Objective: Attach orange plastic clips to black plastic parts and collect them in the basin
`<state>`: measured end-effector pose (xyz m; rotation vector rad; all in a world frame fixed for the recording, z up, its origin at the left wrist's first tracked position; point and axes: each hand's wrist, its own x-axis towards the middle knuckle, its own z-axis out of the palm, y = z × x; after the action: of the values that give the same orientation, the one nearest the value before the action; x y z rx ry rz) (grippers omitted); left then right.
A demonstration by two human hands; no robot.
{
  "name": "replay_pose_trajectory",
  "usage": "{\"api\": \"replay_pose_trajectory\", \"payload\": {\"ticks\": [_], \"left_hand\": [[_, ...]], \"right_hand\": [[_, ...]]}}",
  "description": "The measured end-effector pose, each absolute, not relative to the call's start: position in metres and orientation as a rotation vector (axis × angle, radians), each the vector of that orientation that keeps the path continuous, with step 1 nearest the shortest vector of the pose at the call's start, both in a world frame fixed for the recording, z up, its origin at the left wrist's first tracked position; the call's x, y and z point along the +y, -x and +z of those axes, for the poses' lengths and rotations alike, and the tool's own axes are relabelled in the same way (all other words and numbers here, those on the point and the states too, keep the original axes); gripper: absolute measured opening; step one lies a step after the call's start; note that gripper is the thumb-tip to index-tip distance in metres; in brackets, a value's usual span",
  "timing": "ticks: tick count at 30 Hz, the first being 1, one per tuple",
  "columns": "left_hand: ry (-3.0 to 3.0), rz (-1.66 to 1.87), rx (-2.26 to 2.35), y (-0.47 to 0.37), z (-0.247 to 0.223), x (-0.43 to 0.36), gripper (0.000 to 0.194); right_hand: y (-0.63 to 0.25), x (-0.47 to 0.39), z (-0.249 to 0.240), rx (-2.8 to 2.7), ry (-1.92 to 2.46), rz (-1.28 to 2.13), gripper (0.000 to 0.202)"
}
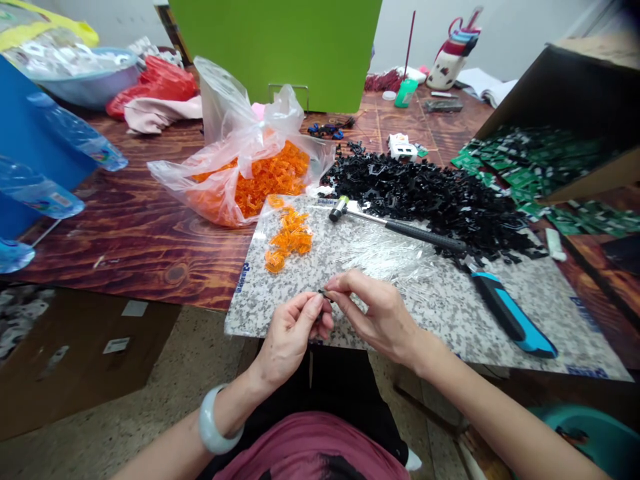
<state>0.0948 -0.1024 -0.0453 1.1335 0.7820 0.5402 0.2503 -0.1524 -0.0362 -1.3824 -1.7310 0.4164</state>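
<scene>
My left hand (295, 327), with a pale bangle on its wrist, is closed on a small black part (323, 293) over the front edge of the speckled board (250, 300). The fingertips of my right hand (373, 307) pinch at the same part from the other side. Most of the part is hidden by my fingers. Just beyond my hands lie a small pile of orange clear plastic pieces (290, 237) and a spread of thin clear strips (390, 253). Behind these is a large heap of black plastic parts (425, 193).
A small hammer (415, 232) lies across the board, and blue-black cutters (515, 317) rest at its right. A plastic bag of orange pieces (250, 173) stands behind left. Green circuit boards (530, 167) spill from a cardboard box (565, 100). Bottles (75, 133) are at far left.
</scene>
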Motion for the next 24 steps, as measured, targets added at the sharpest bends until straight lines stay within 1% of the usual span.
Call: {"api": "replay_pose_trajectory", "payload": {"ticks": [6,13,17,24], "left_hand": [[-1.124,0.613,0.819,-0.095,-0.045,-0.104,0.027],[-0.943,0.639,0.831,-0.101,-0.045,-0.109,0.024],[-0.837,0.581,0.855,-0.104,-0.04,-0.11,0.025],[-0.845,0.424,0.811,-0.1,-0.034,-0.101,0.026]], "right_hand": [[-0.255,-0.159,-0.036,-1.923,1.305,0.159,0.024],[-0.255,-0.164,-0.046,-2.087,1.292,-0.133,0.023],[-0.259,-0.163,-0.046,-2.099,1.247,-0.182,0.021],[-0.267,-0.155,-0.033,-2.197,1.079,-0.281,0.024]]}}
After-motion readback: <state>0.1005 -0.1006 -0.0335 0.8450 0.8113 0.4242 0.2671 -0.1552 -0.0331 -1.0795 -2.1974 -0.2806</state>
